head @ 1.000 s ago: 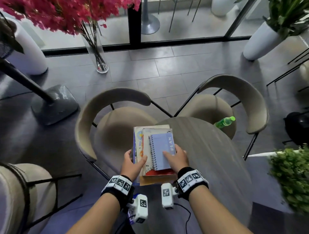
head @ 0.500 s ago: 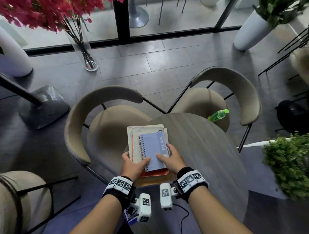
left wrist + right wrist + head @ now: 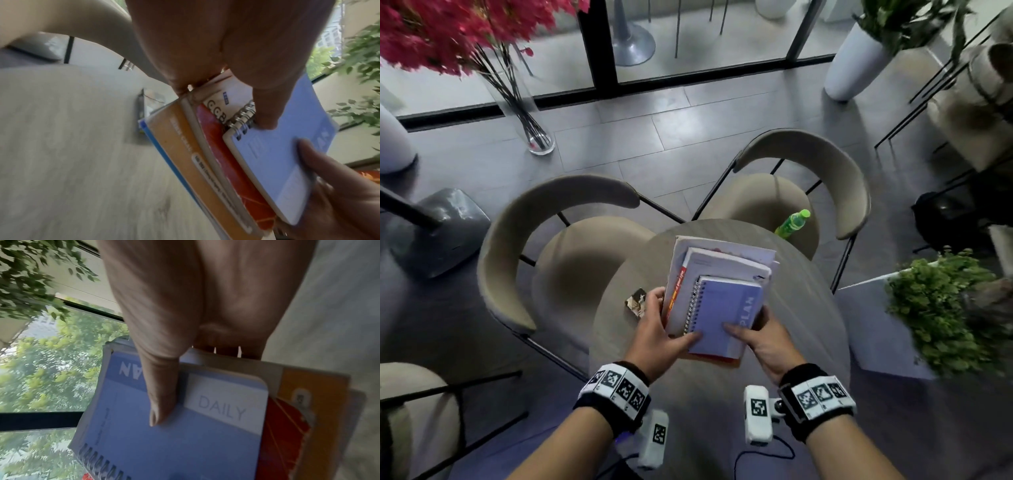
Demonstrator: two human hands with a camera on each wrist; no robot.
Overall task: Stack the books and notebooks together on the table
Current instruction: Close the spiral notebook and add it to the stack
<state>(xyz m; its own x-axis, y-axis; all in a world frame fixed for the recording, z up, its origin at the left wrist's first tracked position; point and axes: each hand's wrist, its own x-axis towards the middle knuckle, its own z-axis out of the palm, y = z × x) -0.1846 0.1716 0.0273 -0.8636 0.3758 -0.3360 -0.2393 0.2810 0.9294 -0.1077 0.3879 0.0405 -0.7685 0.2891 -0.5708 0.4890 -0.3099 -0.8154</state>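
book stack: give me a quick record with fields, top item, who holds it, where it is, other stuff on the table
top item: blue spiral notebook
stack: held tilted above the round table
left hand: grips the stack's left side, thumb on top
right hand: grips the right side, thumb on the notebook
also on table: small wrapper

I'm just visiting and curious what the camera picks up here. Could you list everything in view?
stack of books and notebooks: several, blue spiral notebook on top, held over the table
table: one, grey wood, round
wrapper: one, small, on the table left of the stack
chairs: two full, beige, behind the table
bottle: one, green, on the right chair
vase of flowers: one, clear, pink blooms, floor
white planter: one, far right
left hand: grip on the stack's left edge
right hand: grip on its right edge
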